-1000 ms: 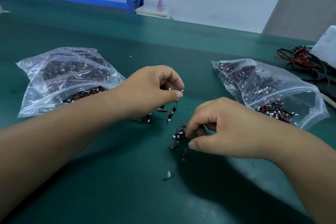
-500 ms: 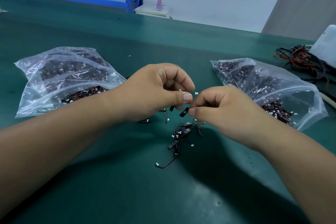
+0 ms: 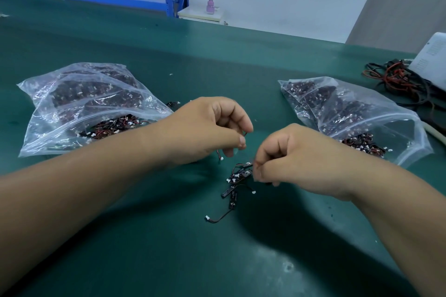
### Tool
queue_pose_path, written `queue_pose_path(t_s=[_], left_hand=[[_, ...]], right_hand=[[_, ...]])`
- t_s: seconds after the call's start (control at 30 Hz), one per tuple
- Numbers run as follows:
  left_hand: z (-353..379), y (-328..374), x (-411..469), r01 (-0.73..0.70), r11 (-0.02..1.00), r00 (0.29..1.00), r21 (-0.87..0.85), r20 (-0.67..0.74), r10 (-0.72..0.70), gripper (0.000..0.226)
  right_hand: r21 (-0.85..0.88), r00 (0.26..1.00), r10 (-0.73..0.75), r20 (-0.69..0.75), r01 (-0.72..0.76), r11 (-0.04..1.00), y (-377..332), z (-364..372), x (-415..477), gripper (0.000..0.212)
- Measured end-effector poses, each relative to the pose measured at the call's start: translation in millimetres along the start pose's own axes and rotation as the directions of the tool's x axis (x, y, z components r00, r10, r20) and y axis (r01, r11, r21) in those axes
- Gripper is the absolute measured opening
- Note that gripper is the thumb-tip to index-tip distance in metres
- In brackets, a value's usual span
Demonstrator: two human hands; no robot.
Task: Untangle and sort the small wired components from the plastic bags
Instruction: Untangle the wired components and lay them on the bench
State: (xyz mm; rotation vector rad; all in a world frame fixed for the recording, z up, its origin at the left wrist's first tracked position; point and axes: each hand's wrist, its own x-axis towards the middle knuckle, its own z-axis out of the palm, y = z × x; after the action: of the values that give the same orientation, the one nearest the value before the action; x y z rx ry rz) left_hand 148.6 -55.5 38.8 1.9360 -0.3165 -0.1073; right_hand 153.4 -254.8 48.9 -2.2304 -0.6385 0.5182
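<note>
Two bare arms and hands
Left hand (image 3: 207, 128) and right hand (image 3: 296, 154) are uncovered, forearms bare along their whole visible length; thumbnail (image 3: 242, 141) trimmed short.

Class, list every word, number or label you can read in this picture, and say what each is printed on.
None can be read.
White box: rows of dark print, too small and blurred to read.
Left bag, right bag, pink bottle: no print visible.
</note>
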Motion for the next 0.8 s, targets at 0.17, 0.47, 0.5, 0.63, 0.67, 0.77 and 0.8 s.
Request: queue_pose_path(t_s=[0.17, 0.47, 0.5, 0.63, 0.67, 0.77, 0.8], left_hand=[[-2, -1, 2, 0.012, 1.0, 0.997, -0.02, -0.079, -0.014, 0.017], [6, 4, -6, -0.165, 0.945, 0.986, -0.284, -0.026, 0.165, 0.036], [8, 5, -6, -0.176, 0.933, 0.983, -0.312, -0.016, 0.18, 0.038], [12, 7, -7, -0.211, 0.889, 0.975, -0.406, -0.028, 0.219, 0.041], [12, 7, -7, -0.219, 0.883, 0.973, -0.415, -0.033, 0.227, 0.041], [12, 5, -6, -0.226, 0.887, 0.973, -0.403, -0.047, 0.226, 0.041], [11, 4, -5, -0.23, 0.889, 0.972, -0.395, -0.051, 0.229, 0.041]], right_hand=[[-0.11, 0.992, 0.035, 0.117, -0.023, 0.994, -3, 0, -4, 0.023], [0.034, 0.961, -0.108, -0.254, 0.121, 0.992, -1, 8, 3, 0.027], [0.119, 0.96, -0.129, -0.248, 0.162, 0.98, -1, 9, 3, 0.026], [0.472, 0.974, -0.178, -0.142, 0.225, 0.853, -3, 14, 4, 0.024], [0.497, 0.977, -0.175, -0.126, 0.214, 0.841, -3, 14, 4, 0.023], [0.5, 0.985, -0.143, -0.093, 0.171, 0.849, 2, 14, 6, 0.014], [0.483, 0.989, -0.123, -0.081, 0.147, 0.863, 4, 12, 6, 0.011]])
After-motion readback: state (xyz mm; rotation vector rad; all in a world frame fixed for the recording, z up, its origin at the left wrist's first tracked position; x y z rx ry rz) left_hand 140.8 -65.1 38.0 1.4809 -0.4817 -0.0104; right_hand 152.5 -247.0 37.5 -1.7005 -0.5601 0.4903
